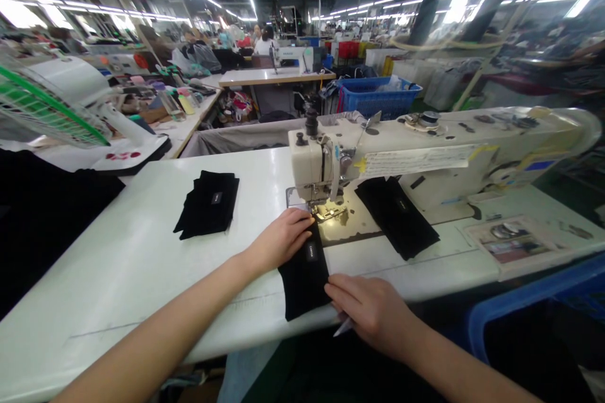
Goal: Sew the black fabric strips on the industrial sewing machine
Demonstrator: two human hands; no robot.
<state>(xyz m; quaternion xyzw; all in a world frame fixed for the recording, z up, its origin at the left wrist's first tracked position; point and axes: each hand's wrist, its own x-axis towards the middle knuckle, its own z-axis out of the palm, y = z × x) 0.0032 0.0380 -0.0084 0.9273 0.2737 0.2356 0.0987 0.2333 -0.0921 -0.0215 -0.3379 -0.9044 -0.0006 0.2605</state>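
Observation:
A black fabric piece (305, 283) with a small label (311, 251) lies on the white sewing table, its far end beside the presser foot of the sewing machine (326, 157). Close to the needle, my left hand (283, 236) presses on the fabric's upper part with its fingers together. My right hand (371, 308) pinches the near right edge of the same piece. A slim pointed tool (344, 326), its kind unclear, sticks out under the right palm. Stacks of similar black pieces lie to the left (208, 208) and right (397, 220) of my hands.
A fan (70, 94) stands at the left beside dark cloth (42, 214). An inset tray (513, 239) with small metal parts is at the table's right. A blue bin (477, 327) sits low right, and a blue basket (373, 101) stands behind the machine.

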